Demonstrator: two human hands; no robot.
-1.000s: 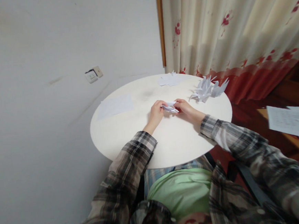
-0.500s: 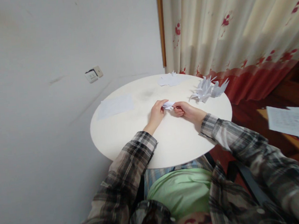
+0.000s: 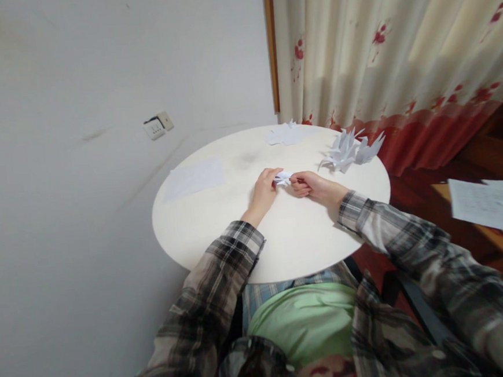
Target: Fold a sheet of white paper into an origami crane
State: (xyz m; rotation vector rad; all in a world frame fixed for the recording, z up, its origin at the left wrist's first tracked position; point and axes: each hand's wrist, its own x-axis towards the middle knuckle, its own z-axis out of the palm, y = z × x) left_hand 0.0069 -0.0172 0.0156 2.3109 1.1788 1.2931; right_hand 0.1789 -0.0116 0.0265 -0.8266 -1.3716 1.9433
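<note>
Centrally, a small folded paper piece (image 3: 284, 178) is pinched between the fingers of both hands over the round tabletop (image 3: 220, 231).

The piece is gripped by the closed left hand (image 3: 264, 190) at one end and by the closed right hand (image 3: 311, 185) at the other; it is white, creased and crumpled-looking, its exact form too small to tell. Farther out, a flat sheet (image 3: 194, 178), a heap of folded paper shapes (image 3: 348, 149) and more paper (image 3: 286, 133) are seen on the cream surface, backed by a white wall with a socket (image 3: 157, 125) and a flowered curtain (image 3: 388, 44).
</note>
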